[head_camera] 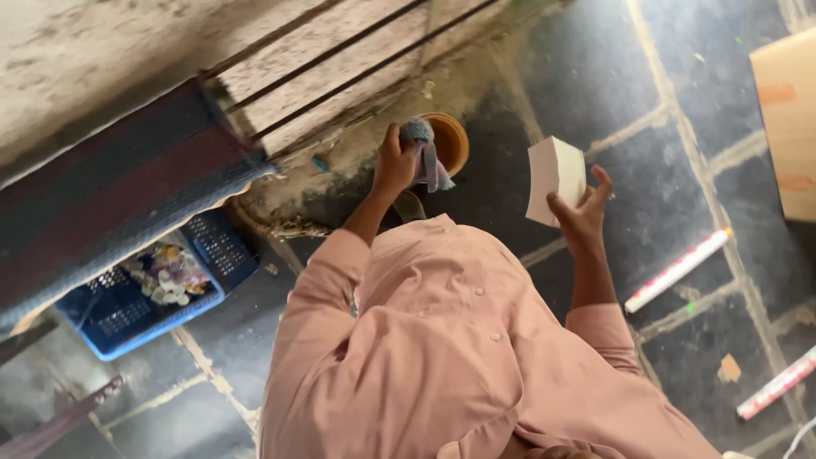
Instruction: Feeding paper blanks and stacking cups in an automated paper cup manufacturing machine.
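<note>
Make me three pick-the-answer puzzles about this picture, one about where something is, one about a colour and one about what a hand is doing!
1. Where is the blue plastic crate?
A. on the dark stone floor, partly under the woven mat
B. in the person's lap
C. on top of the cardboard box

2. What colour is the bowl on the floor?
A. green
B. orange
C. white

3. What is the right hand doing?
A. lying flat on the floor
B. holding up a white block
C. hanging with nothing in it

Answers: 1 A, the crate sits on the floor with the mat's edge over it. 2 B, its rim shows orange beside the left hand, which grips a cloth. 3 B, the fingers clasp the block's lower edge.
</note>
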